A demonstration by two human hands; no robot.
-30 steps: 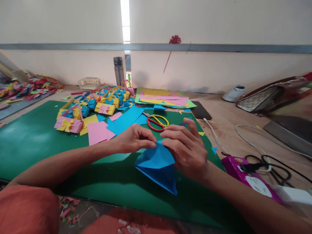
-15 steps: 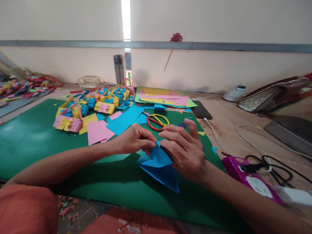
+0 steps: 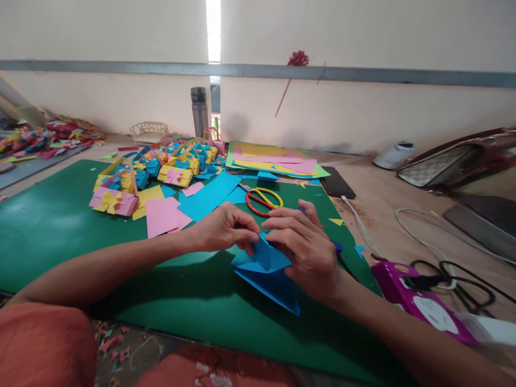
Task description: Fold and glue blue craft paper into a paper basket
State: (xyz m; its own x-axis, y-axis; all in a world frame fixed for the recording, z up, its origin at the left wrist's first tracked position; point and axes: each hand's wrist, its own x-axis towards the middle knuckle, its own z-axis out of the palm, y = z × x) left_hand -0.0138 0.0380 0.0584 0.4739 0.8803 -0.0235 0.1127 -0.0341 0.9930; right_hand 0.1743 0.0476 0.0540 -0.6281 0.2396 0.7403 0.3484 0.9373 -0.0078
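Observation:
A folded piece of blue paper (image 3: 268, 274) is held between my two hands above the green mat (image 3: 169, 328). My left hand (image 3: 228, 228) pinches its upper edge between thumb and forefinger. On the right side of the fold, my right hand (image 3: 308, 250) grips the paper, its thumb hidden and its outer fingers raised. Just beyond my hands lie scissors (image 3: 264, 199) with a red and a yellow handle. Flat blue sheets (image 3: 207, 199) and pink paper pieces (image 3: 161, 217) rest to the left of the scissors.
Several small paper baskets with bows (image 3: 115, 201) stand at the back left. Behind the scissors is a stack of coloured paper (image 3: 278, 158), with a phone (image 3: 338, 183) beside it. A purple power strip (image 3: 419, 301) with cables sits at right. A bottle (image 3: 199, 113) stands by the wall.
The view has shifted slightly, so everything sits a little differently in it. Both hands keep their hold on the blue paper, and the right fingers have lowered a little.

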